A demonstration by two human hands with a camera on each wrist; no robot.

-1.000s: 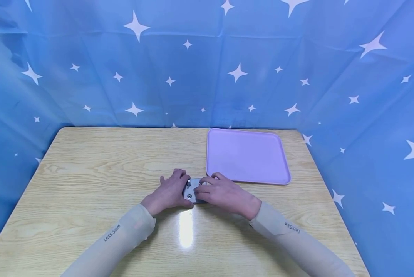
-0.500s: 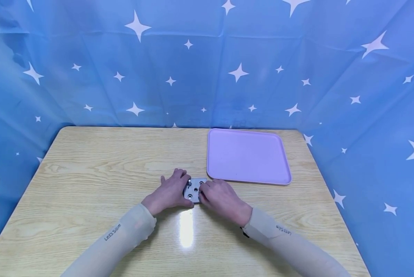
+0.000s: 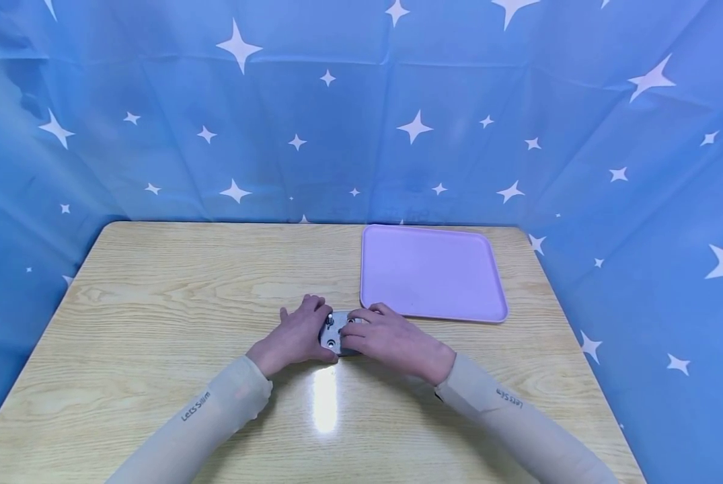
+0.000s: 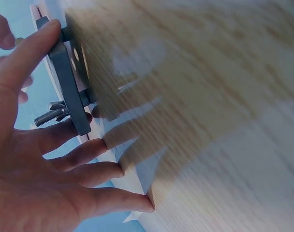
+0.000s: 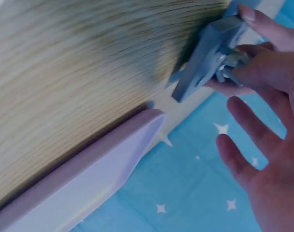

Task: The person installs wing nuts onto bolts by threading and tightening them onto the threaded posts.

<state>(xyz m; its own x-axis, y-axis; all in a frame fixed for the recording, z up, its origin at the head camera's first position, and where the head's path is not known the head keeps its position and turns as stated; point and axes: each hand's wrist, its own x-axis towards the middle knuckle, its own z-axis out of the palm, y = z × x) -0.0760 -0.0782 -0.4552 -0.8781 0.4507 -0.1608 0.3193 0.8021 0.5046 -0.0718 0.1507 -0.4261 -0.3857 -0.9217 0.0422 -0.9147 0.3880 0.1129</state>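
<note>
A grey metal plate [image 3: 335,334] with several holes lies near the middle of the table. My left hand [image 3: 297,339] grips its left side, thumb at the near edge and forefinger at the far edge. In the left wrist view, the plate [image 4: 69,89] stands on short dark feet, and a threaded bolt [image 4: 44,117] with a winged nut sticks out of its top. My right hand [image 3: 391,339] is over the plate's right side. In the right wrist view, its thumb and forefinger pinch a wing nut [image 5: 228,66], partly hidden by the fingers, while the other fingers are spread.
A flat purple tray [image 3: 434,272] lies at the back right of the wooden table [image 3: 173,289], its near left corner close to my right hand. A blue curtain [image 3: 361,134] with white stars hangs behind the table and along both sides.
Half a second ago my right hand was turned, with its fingers curled closer at the plate's right side. Now it has rolled back and its fingers reach further left. My left hand and the plate stay put.
</note>
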